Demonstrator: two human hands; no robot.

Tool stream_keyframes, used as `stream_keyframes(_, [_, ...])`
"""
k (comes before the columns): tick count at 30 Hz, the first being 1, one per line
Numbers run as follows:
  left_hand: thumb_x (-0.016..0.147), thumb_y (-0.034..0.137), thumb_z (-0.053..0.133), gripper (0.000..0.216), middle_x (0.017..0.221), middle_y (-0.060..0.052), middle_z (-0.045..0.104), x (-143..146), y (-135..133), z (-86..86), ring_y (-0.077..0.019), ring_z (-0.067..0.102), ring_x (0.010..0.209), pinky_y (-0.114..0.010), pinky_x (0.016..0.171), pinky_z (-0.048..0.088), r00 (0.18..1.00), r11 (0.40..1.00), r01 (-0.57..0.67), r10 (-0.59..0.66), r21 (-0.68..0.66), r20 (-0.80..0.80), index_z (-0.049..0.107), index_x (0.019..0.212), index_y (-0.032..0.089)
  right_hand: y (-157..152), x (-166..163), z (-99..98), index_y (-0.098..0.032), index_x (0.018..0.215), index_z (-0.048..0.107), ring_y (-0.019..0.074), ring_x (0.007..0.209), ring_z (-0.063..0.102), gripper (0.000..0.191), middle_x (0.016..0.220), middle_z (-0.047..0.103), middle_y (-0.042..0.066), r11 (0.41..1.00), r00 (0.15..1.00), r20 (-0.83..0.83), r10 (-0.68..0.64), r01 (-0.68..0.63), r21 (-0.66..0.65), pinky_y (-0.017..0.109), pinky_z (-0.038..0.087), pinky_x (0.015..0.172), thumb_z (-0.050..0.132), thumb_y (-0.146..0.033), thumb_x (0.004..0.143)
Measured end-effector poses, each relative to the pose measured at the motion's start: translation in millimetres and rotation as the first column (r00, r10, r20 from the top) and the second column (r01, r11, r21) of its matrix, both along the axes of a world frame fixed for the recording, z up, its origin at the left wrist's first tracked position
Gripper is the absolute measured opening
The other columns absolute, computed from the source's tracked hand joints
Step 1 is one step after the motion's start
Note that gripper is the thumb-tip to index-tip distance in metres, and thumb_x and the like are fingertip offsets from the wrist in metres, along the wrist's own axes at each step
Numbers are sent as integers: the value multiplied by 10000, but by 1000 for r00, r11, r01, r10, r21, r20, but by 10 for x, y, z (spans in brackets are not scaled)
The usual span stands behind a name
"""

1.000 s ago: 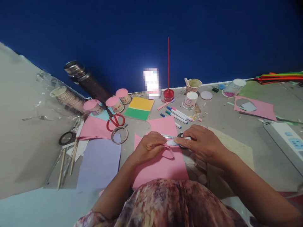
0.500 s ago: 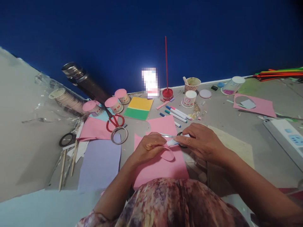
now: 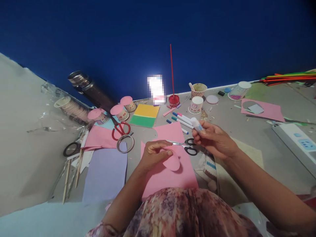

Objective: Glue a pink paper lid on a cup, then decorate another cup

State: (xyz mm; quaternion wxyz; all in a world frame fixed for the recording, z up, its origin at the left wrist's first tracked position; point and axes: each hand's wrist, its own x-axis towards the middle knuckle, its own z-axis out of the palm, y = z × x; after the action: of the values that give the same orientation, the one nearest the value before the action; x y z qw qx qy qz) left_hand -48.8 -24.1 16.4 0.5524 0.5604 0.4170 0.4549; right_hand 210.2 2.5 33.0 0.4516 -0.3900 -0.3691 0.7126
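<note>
My left hand pinches a small pink paper circle just above a pink paper sheet in front of me. My right hand is raised a little to the right and grips a small white glue tube, its tip pointing up and to the left. Small black-handled scissors lie on the table between the two hands, touched by neither.
Red scissors, a tape ring and pink-topped paper cups lie at the left. Markers, more cups and a red stand with a rod sit behind. A lavender sheet and a white power strip flank me.
My right hand has lifted the glue tube up and away from the pink circle, uncovering the black-handled scissors. My left hand has turned the circle so that it faces up.
</note>
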Motion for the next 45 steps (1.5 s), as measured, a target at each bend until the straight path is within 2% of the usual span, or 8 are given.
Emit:
stream_keyframes(7, [681,431,919,303,705,-52,701,70,-17,-21,-147,585,642,-265,594,464,999,990,-54,54,-133,-7,811,741,154,-103,-247,-126,-196,1012,727,106,598,510,466,723,598,-34,959,969,-152,196,-222,-175,260,435,587,936,-390,644])
stream_keyframes(11, [723,333,844,198,662,-12,648,118,-28,-20,-120,532,617,-244,595,425,993,990,-73,61,-122,-97,767,708,151,-175,-320,-207,-196,1034,763,126,647,515,495,735,617,-27,987,973,169,157,-158,-8,263,413,612,901,-524,689])
stream_keyframes(19, [773,280,740,141,686,-26,689,169,-61,46,-147,576,669,-259,662,446,960,995,-63,41,-72,-278,767,709,157,-204,-389,-152,-182,758,734,152,666,522,272,655,615,-22,944,764,645,12,-222,245,278,379,632,737,-451,801])
stream_keyframes(25, [749,297,730,165,660,-16,658,199,-72,81,-135,532,651,-254,629,410,960,984,-75,27,-163,-279,752,683,148,-245,-402,-153,-192,603,584,120,587,459,317,559,509,-40,925,717,689,-103,-186,332,263,322,572,715,-418,782])
stream_keyframes(31, [680,340,753,240,580,24,499,136,-24,80,-102,415,580,-254,563,304,973,954,-79,11,-289,-232,642,585,149,-130,-222,-205,-161,911,766,168,641,590,449,742,672,26,996,909,417,-20,-20,91,290,475,577,784,-591,783])
stream_keyframes(34, [695,339,726,229,583,25,498,150,-30,85,-103,408,581,-258,566,299,967,956,-56,-20,-289,-253,642,595,150,-109,-209,-183,-165,964,793,187,690,615,431,764,698,32,983,868,497,2,-93,159,293,480,604,809,-547,764])
stream_keyframes(40, [767,302,681,168,684,-11,632,240,-45,133,-141,521,674,-263,639,381,933,981,1,-71,-195,-353,715,697,154,-185,-325,-171,-196,583,536,124,599,443,341,571,468,-37,892,712,700,-51,-283,353,264,318,565,667,-403,819])
stream_keyframes(45, [830,533,724,383,839,-73,722,163,-5,237,-187,613,788,-293,743,468,992,962,48,-77,-269,-99,775,868,156,-146,-283,-189,-194,623,551,124,628,415,349,610,446,-37,910,754,657,-6,-268,316,260,321,575,680,-452,820])
